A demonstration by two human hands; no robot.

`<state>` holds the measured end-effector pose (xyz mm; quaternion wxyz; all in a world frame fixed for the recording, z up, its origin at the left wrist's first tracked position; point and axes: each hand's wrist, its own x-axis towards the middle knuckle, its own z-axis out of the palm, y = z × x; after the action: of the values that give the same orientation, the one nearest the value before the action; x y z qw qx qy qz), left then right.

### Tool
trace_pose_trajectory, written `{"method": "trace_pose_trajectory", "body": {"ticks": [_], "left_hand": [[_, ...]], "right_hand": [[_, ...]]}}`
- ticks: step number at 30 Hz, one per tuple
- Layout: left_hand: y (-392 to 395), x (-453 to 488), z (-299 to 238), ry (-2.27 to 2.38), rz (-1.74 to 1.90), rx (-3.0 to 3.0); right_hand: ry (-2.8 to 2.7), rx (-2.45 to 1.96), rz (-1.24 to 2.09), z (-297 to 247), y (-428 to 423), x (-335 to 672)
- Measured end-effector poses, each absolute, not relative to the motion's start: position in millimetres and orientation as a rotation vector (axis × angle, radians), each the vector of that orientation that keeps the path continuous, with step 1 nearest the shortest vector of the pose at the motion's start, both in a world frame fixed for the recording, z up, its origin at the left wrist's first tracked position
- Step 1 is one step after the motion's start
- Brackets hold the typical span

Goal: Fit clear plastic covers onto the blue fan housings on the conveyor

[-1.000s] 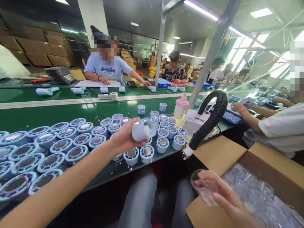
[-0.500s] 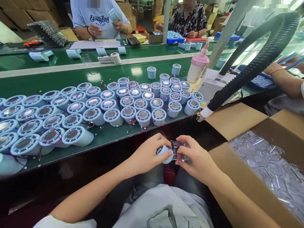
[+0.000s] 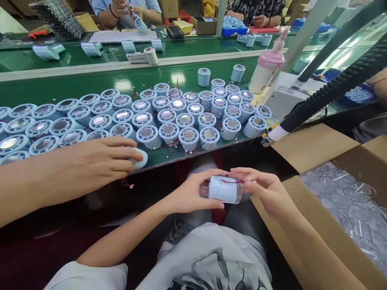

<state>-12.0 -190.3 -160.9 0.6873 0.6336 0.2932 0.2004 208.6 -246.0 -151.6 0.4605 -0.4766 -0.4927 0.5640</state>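
While both of the person's hands close on it from either end, a pale blue cylinder lies on its side over the lap, low in the middle of the view, a thin red wire running along its top. At its 9 o'clock the left hand wraps the end with thumb beneath and fingers over; at its 3 o'clock the right hand pinches the other end, where a clear rim shows, between fingertips and thumb. So each hand is pressed onto the piece, neither one spread.

At 10 o'clock from the cylinder a co-worker's hand reaches in from the left edge, its fingers resting on a pale blue part at the near edge of the green conveyor table. At 12 o'clock many round blue units with silvery centres stand in rows on that table, touching or just beside each other, red wires between some. At 1 o'clock a pink-capped bottle stands by a white box, and a black ribbed hose slants down to a white nozzle near the table edge. At 3 o'clock an open cardboard box holds clear plastic pieces. Far across at 12 o'clock, other people's hands work at the opposite side
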Motion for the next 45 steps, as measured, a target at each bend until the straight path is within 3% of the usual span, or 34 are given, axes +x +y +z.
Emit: {"method": "trace_pose_trajectory", "body": {"ticks": [6,23,45], "left_hand": [[-194,-15,-160,0.632,0.427,1.200],[-197,-24,-145,0.620,0.464,1.644],[-197,-28,-147,0.519,0.530,1.753]], "right_hand": [[-1.819,-1.189,0.873,-156,-259,210],[-1.306,-1.180,1.584,-147,-260,212],[-0.872,-1.240,1.874,-154,-255,194]]}}
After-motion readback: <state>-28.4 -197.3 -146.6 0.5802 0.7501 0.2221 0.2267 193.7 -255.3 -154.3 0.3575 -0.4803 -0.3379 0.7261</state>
